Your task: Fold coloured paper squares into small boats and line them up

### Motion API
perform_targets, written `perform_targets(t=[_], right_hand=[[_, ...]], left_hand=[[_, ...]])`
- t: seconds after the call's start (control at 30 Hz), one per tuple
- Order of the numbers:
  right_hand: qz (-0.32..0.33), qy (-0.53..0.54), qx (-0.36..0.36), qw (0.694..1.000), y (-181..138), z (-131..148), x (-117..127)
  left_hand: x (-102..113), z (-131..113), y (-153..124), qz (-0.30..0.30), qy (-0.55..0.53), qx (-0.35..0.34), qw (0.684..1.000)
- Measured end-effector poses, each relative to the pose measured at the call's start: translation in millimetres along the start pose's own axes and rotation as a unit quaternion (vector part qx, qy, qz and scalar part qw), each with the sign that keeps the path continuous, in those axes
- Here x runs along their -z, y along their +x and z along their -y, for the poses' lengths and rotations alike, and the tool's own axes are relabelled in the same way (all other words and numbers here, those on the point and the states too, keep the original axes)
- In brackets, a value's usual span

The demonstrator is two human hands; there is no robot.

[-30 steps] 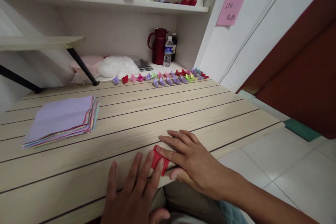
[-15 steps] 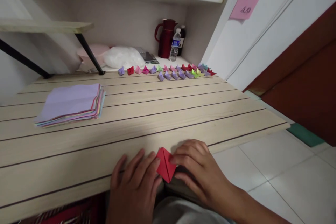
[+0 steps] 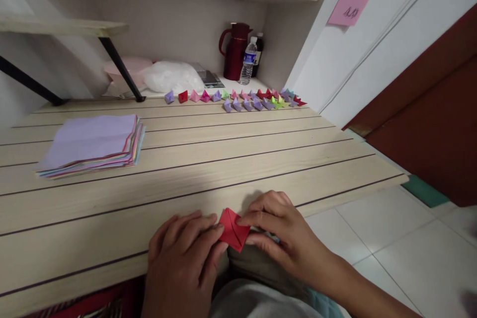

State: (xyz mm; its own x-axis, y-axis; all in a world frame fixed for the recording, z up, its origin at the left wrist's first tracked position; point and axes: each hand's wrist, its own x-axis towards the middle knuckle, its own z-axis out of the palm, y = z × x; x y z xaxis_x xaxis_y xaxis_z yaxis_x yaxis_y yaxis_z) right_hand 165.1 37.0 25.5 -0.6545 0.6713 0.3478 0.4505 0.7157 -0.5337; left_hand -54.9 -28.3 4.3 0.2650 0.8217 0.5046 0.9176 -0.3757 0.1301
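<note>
Slatted wooden desk (image 3: 223, 159), near edge.

Item: red folded paper (image 3: 233, 228), diamond-shaped with one centre crease. It is pinched from either side by the left hand (image 3: 182, 258) and right hand (image 3: 283, 238), fingers curled narrow on its corners.

Change: a second ago flat fingers pressed it down (creasing evidently finished); now it overhangs the desk's lip.

Behind: stack of coloured sheets (image 3: 89, 144); row of small folded pieces (image 3: 238, 100).

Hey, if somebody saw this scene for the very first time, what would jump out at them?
First, the red folded paper, pinched between the left hand and the right hand at the near edge of the wooden table. Next, the row of small coloured folded pieces along the far edge, and the stack of pastel sheets at the left.
</note>
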Motion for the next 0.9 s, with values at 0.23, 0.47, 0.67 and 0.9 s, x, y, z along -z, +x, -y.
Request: perform_targets(t=[0.23, 0.47, 0.67, 0.9], right_hand=[[0.01, 0.009, 0.002, 1.0, 4.0, -5.2, 2.4], [0.025, 0.012, -0.001, 1.0, 3.0, -6.3, 5.8], [-0.006, -0.009, -0.013, 1.0, 4.7, -1.7, -0.4], [-0.028, -0.077, -0.056, 0.995, 5.7, 2.7, -13.8]], left_hand=[[2.8, 1.3, -0.7, 0.013, -0.009, 0.002, 1.0], [0.4, -1.5, -0.9, 0.008, 0.002, 0.01, 1.0], [-3.9, -4.2, -0.3, -0.016, -0.017, 0.025, 0.999], [-11.1, -18.2, 4.6, -0.059, -0.028, 0.115, 0.991]])
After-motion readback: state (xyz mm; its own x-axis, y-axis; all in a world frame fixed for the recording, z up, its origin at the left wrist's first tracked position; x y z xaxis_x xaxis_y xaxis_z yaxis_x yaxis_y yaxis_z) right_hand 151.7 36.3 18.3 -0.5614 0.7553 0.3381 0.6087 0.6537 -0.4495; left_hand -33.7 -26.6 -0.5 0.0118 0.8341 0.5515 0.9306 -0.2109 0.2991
